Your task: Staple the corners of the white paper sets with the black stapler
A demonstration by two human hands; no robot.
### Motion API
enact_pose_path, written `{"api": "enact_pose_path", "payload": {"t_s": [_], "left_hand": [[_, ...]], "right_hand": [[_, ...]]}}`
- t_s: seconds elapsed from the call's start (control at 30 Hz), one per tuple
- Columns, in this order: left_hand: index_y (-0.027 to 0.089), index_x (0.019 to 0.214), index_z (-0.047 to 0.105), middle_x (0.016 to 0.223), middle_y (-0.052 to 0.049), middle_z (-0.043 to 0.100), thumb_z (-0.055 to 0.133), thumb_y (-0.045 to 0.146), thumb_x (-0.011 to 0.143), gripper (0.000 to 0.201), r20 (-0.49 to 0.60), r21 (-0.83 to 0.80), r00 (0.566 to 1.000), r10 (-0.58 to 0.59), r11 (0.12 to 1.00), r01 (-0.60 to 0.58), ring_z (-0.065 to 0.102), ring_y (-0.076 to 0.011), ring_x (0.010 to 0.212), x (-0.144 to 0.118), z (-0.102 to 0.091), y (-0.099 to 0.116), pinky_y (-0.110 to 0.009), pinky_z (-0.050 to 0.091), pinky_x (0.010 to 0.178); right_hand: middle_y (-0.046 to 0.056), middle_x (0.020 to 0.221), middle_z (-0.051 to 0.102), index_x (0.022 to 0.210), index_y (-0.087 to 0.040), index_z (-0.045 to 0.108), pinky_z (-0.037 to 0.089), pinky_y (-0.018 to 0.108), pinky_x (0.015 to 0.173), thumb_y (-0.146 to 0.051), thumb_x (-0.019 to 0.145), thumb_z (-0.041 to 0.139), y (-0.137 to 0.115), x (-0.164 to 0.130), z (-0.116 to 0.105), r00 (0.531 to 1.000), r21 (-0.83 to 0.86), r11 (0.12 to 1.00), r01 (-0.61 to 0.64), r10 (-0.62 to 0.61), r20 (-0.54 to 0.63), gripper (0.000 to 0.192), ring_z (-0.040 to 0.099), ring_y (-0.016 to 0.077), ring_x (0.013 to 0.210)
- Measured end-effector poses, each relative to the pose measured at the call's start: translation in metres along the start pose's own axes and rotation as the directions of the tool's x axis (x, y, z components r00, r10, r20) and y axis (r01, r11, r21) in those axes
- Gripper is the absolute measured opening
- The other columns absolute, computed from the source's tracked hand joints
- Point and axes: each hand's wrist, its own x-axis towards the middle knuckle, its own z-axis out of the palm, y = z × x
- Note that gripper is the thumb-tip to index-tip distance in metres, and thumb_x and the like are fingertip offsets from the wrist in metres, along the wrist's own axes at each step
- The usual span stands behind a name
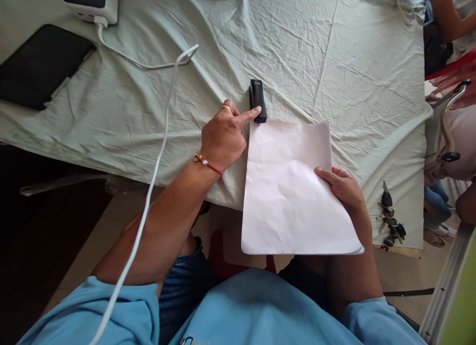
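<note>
A small black stapler (258,100) lies on the pale green cloth of the table (334,62), at the top left corner of a white sheet of paper (290,186). My left hand (225,134) is mostly curled, its index finger stretched out and touching the stapler's near end. My right hand (344,186) grips the paper's right edge, thumb on top. The sheet's lower half hangs past the table edge over my lap.
A black tablet (39,62) lies at the far left. A white charger box (91,3) sits at the top left, its white cable (148,186) running down across my arm. A bunch of keys (390,221) rests near the right edge. Another person (449,18) is at the right.
</note>
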Motion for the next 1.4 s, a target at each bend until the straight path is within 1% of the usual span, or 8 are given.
{"api": "enact_pose_path", "payload": {"t_s": [0.27, 0.53, 0.77, 0.93, 1.03, 1.13, 1.27, 1.4], "left_hand": [[0.038, 0.152, 0.066, 0.122, -0.010, 0.070, 0.050, 0.009, 0.095, 0.065, 0.003, 0.096, 1.000, 0.011, 0.995, -0.011, 0.066, -0.0300, 0.112, -0.003, 0.003, 0.006, -0.040, 0.060, 0.091], [0.037, 0.154, 0.064, 0.123, -0.010, 0.071, 0.051, 0.006, 0.094, 0.069, 0.003, 0.060, 1.000, 0.029, 0.998, -0.029, 0.066, -0.0321, 0.118, -0.002, 0.007, 0.008, -0.042, 0.060, 0.092], [0.035, 0.158, 0.056, 0.116, -0.005, 0.075, 0.053, 0.009, 0.095, 0.068, -0.103, -0.145, 0.995, -0.016, 0.989, 0.001, 0.070, -0.0245, 0.104, -0.009, 0.013, 0.009, -0.037, 0.057, 0.099], [0.019, 0.115, 0.073, 0.096, -0.007, 0.077, 0.060, 0.031, 0.100, 0.022, -0.071, -0.454, 0.996, -0.060, 0.891, 0.021, 0.068, -0.0195, 0.084, -0.016, 0.010, 0.014, -0.032, 0.056, 0.084], [0.020, 0.091, 0.071, 0.086, -0.007, 0.075, 0.057, 0.059, 0.101, 0.043, 0.122, -0.730, 0.991, -0.057, 0.671, 0.128, 0.056, -0.0144, 0.064, -0.025, 0.008, 0.020, -0.028, 0.047, 0.061], [0.021, 0.073, 0.062, 0.070, -0.003, 0.060, 0.060, 0.074, 0.093, 0.057, 0.324, -0.839, 0.946, 0.015, 0.467, 0.280, 0.041, -0.0115, 0.055, -0.033, 0.007, 0.022, -0.028, 0.031, 0.051], [0.021, 0.058, 0.047, 0.060, 0.003, 0.037, 0.072, 0.056, 0.090, 0.053, 0.311, -0.770, 0.950, 0.023, 0.592, 0.237, 0.033, -0.0118, 0.058, -0.034, 0.010, 0.015, -0.027, 0.027, 0.054], [0.021, 0.058, 0.051, 0.060, 0.002, 0.041, 0.068, 0.047, 0.091, 0.045, 0.269, -0.720, 0.963, -0.020, 0.660, 0.215, 0.035, -0.0131, 0.059, -0.031, 0.013, 0.009, -0.028, 0.029, 0.054]], "right_hand": [[0.004, 0.077, 0.078, 0.086, -0.020, 0.077, 0.053, 0.027, 0.055, -0.046, 0.066, 0.094, -0.001, 0.001, 0.002, 0.999, 0.018, 0.999, 0.028, -0.028, 0.019, 0.037, 0.066, 0.0168, 0.059], [0.003, 0.092, 0.082, 0.102, -0.022, 0.079, 0.057, 0.027, 0.064, -0.052, 0.072, 0.091, 0.003, 0.003, 0.004, 0.978, -0.013, 0.978, 0.206, -0.206, 0.045, 0.045, 0.074, 0.0193, 0.073], [0.001, 0.092, 0.082, 0.103, -0.024, 0.079, 0.059, 0.032, 0.065, -0.044, 0.071, 0.091, -0.002, -0.004, -0.022, 0.956, 0.003, 0.967, 0.255, -0.252, -0.150, 0.040, 0.075, 0.0220, 0.073], [0.001, 0.100, 0.083, 0.106, -0.026, 0.080, 0.062, 0.033, 0.068, -0.042, 0.072, 0.093, -0.004, -0.014, -0.036, 0.919, 0.073, 0.945, 0.319, -0.290, -0.267, 0.040, 0.076, 0.0220, 0.078], [0.003, 0.104, 0.083, 0.108, -0.026, 0.080, 0.063, 0.033, 0.071, -0.044, 0.074, 0.092, -0.004, -0.015, -0.028, 0.920, 0.080, 0.941, 0.328, -0.299, -0.253, 0.040, 0.078, 0.0235, 0.084], [0.004, 0.105, 0.083, 0.108, -0.025, 0.080, 0.065, 0.036, 0.073, -0.045, 0.073, 0.093, -0.003, -0.008, -0.015, 0.935, 0.095, 0.945, 0.314, -0.291, -0.202, 0.043, 0.079, 0.0255, 0.086], [0.005, 0.104, 0.083, 0.106, -0.024, 0.079, 0.065, 0.037, 0.078, -0.045, 0.072, 0.095, -0.006, 0.007, -0.006, 0.946, 0.149, 0.936, 0.318, -0.302, -0.121, 0.043, 0.079, 0.0265, 0.091], [0.007, 0.113, 0.082, 0.110, -0.023, 0.079, 0.065, 0.036, 0.082, -0.046, 0.074, 0.094, -0.011, 0.019, -0.002, 0.943, 0.170, 0.927, 0.333, -0.324, -0.080, 0.046, 0.078, 0.0269, 0.100]]}}
